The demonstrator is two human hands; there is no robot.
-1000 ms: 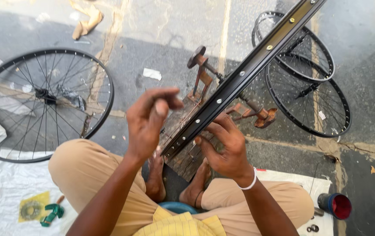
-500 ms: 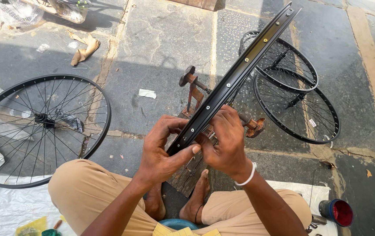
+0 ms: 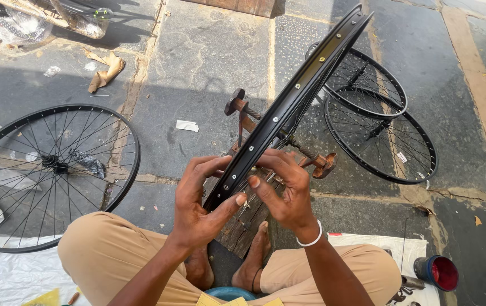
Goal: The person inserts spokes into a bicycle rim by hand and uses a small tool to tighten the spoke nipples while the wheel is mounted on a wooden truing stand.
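Since half a second ago both hands have closed lower on the black wheel rim [image 3: 288, 107]: left hand [image 3: 200, 207] and right hand [image 3: 285, 190] clamp its near end at centre frame. The rim slants to upper right, dotted with pale spoke nipples. A red-lidded tin [image 3: 437, 273] sits lower right.

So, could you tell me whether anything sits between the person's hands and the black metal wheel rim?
Nothing visible does: the left hand and the right hand both already grip the black metal wheel rim at its near end.
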